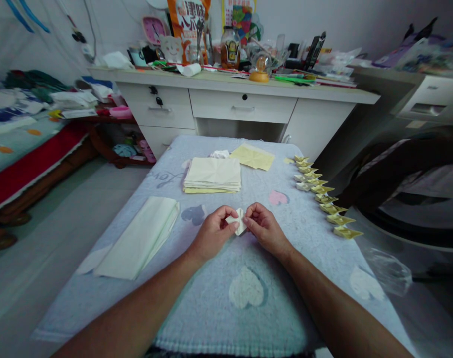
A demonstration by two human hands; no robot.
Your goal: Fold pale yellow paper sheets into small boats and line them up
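A small piece of folded cream paper (240, 222) is held just above the middle of the cloth-covered table (219, 303). My left hand (217, 229) pinches its left side between thumb and fingers. On the opposite side, my right hand (265, 227) grips the paper's right edge with thumb and forefinger. Beyond the hands lies a stack of cream and yellow paper sheets (212, 174). To the left rests a long folded pale paper (138, 238). Along the right edge runs a row of several small folded paper boats (338, 219).
Yellow sheets (253, 156) and a crumpled white tissue (221, 154) lie at the table's far side. Behind stands a white desk (244, 104) crowded with a jar (230, 47), a clock (153, 30) and other items. A front-loading washing machine (427, 114) is at right, a bed (28, 154) at left.
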